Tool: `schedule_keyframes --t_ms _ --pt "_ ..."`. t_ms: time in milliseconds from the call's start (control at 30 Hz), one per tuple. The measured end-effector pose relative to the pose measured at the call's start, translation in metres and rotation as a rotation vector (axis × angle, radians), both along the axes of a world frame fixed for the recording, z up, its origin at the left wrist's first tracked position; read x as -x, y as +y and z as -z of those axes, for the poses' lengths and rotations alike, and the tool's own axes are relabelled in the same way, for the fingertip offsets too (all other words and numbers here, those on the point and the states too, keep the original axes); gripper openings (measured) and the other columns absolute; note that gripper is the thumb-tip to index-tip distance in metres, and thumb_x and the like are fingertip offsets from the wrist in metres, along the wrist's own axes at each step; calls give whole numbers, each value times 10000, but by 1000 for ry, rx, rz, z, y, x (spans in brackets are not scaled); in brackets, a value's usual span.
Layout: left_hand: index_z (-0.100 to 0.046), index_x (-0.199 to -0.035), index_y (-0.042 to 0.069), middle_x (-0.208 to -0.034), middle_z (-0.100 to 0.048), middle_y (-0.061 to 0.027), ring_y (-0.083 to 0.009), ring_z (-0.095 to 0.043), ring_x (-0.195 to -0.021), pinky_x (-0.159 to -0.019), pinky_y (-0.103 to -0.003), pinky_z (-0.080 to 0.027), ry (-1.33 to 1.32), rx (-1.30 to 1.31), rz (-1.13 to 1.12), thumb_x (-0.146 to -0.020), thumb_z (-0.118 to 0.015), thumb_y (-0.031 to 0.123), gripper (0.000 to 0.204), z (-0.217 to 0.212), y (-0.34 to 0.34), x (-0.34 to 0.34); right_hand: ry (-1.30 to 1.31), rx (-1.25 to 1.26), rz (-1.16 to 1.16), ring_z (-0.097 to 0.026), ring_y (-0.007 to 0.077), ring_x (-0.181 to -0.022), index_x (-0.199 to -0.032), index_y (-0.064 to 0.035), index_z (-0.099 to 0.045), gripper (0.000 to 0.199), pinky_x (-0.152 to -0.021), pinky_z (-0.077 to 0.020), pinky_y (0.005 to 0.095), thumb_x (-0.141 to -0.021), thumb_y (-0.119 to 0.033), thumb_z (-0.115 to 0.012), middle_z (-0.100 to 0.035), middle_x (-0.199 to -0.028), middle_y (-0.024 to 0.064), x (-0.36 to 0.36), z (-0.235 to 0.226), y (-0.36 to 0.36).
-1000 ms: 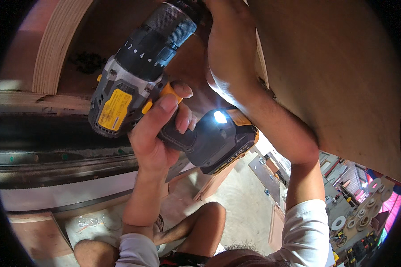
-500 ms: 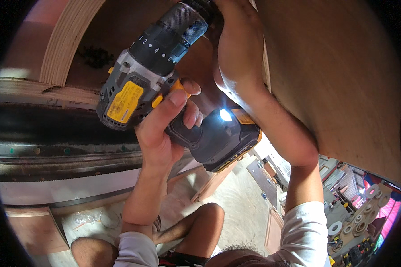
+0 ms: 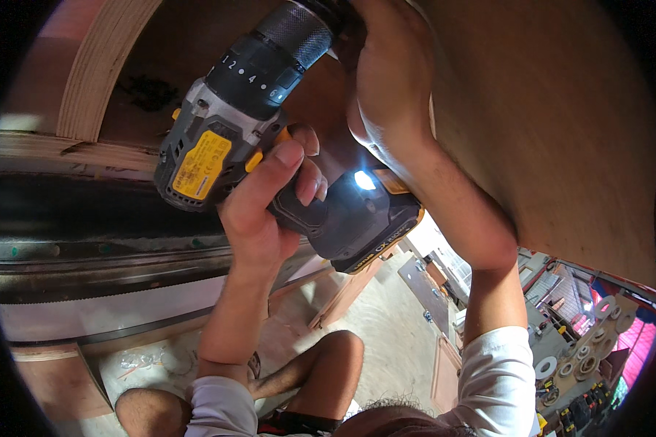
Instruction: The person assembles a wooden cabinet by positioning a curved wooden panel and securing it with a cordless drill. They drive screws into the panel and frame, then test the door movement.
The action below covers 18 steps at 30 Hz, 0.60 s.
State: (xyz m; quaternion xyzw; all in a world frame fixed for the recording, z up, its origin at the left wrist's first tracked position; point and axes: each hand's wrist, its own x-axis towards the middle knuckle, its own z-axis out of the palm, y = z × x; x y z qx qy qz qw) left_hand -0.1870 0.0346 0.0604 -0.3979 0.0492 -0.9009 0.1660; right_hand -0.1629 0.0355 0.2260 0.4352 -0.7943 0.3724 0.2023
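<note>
My left hand (image 3: 256,200) is wrapped around the handle of a grey and black cordless drill (image 3: 233,98), a finger at its yellow trigger. The drill tilts up to the right, its chuck reaching the top edge of the view. A lamp glows white on the base above its battery (image 3: 375,237). Raised beside the chuck, my right hand (image 3: 392,84) lies close to a brown wooden panel (image 3: 547,138). Its fingers are in shadow and mostly hidden behind the chuck, so what they touch does not show. The drill's tip is also out of sight.
Wooden battens (image 3: 102,69) frame a dark recess at upper left. Below them runs a long dark metal rail (image 3: 102,251). My bent legs (image 3: 328,371) show low down over a pale floor (image 3: 372,313). Rolls of tape (image 3: 587,364) and tools crowd the lower right.
The drill and both hands have shifted slightly left and up in the view. My left hand keeps its hold on the drill, and the lamp stays lit.
</note>
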Motion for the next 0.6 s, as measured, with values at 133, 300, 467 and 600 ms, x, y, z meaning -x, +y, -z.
schedule_keyframes --t_ms 133,300,467,600 --pt "-541 -1179 89 -1029 -544 -70 -82 -504 -666 -694 -304 -429 -28 14 -59 -923 -606 162 274 -2 1 5 70 -5 -86 -627 124 -820 -1001 -21 -703 433 -812 -491 291 -1076 -335 -415 -703 -913 64 11 1 1" --pt "-540 -1186 105 -1033 -546 -77 -83 -512 -676 -709 -309 -428 -24 26 -89 -924 -604 154 274 -1 4 5 80 -4 -110 -628 127 -831 -996 -24 -696 443 -830 -492 295 -1071 -370 -430 -700 -915 59 18 0 4" --pt "-536 -1210 107 -1038 -548 -80 -82 -516 -679 -695 -307 -429 -25 12 -63 -923 -604 145 297 -1 4 4 35 -15 -94 -626 122 -825 -988 -26 -683 422 -830 -496 299 -1065 -369 -450 -692 -903 52 13 -1 3" --pt "-530 -1230 101 -1076 -564 -91 -88 -514 -685 -687 -305 -431 18 -14 -30 -926 -600 137 314 2 4 6 -69 9 -39 -627 134 -834 -1002 -29 -674 415 -867 -495 306 -1065 -370 -446 -691 -928 51 11 2 -3"
